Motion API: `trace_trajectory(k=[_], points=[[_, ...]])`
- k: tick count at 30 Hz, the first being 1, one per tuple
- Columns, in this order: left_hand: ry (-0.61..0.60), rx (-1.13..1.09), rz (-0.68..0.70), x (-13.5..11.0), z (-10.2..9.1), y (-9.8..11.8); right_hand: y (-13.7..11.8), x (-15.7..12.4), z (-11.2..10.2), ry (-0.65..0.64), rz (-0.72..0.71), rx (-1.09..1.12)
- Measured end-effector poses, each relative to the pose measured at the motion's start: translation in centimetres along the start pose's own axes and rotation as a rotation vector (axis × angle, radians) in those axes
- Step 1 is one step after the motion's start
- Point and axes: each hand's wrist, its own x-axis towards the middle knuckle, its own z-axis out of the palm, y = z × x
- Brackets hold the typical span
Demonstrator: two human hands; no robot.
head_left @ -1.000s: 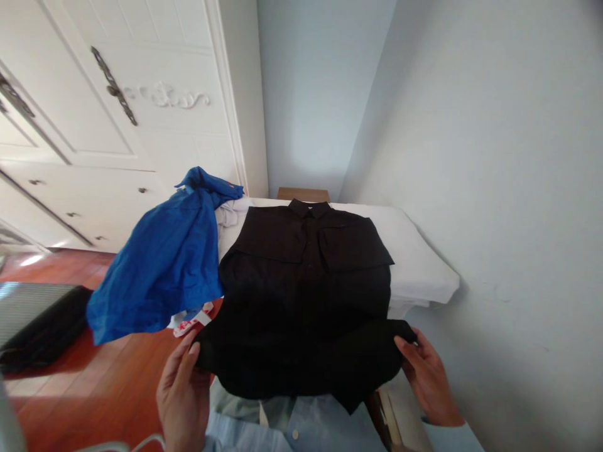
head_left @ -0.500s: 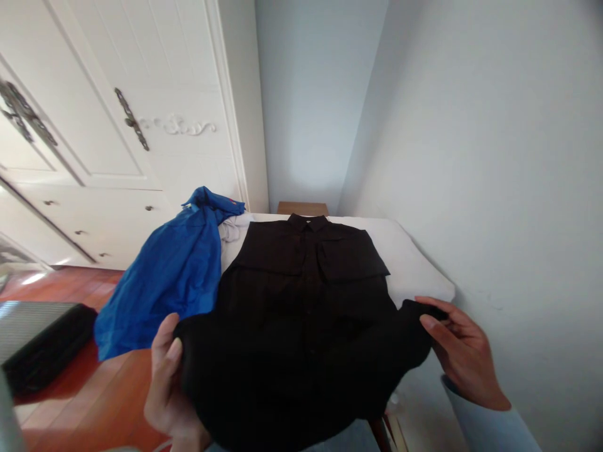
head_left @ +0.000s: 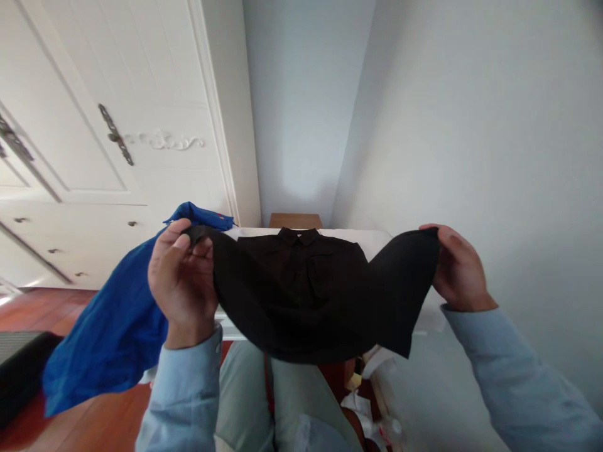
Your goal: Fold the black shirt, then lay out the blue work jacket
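A black collared shirt (head_left: 301, 314) lies front up on a white board (head_left: 377, 242), its collar at the far end. The near part of the shirt is lifted off the board and sags between my hands. My left hand (head_left: 181, 276) pinches one lower corner between thumb and fingers. At the opposite corner, my right hand (head_left: 459, 267) is closed on the cloth, its fingertips partly behind the fabric. Beside my left hand a blue garment (head_left: 117, 314) hangs over the board's left side.
A white wardrobe (head_left: 169, 81) with dark metal handles stands at the left. The pale wall (head_left: 471, 125) runs close along the right. Behind the board is a brown wooden piece (head_left: 296, 221). On the floor at left sits a dark case-like object (head_left: 28, 364). Papers (head_left: 360, 405) lie below right.
Both hands have risen and moved away from me, carrying the shirt's lower edge up. The view has tipped, so my legs and sleeves now show. The collar remains on the board.
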Motion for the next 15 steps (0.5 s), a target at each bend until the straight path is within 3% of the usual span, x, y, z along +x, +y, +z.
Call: trace_trajectory(k=[4,10,12,15], points=[[-0.027,-0.053,0.010,3.7,1.1,-2.6,1.7,4.0,0.0,-0.045,0.047,0.061],[-0.100,0.183,-0.083,9.3,1.8,-5.8,4.0,9.7,1.1,-0.023,0.167,-0.014],[-0.097,0.156,-0.140,11.7,2.1,-8.2,5.9,12.4,1.5,-0.038,0.189,0.011],[-0.068,0.222,-0.245,14.5,1.8,-13.4,10.1,16.2,2.4,-0.051,0.288,0.044]])
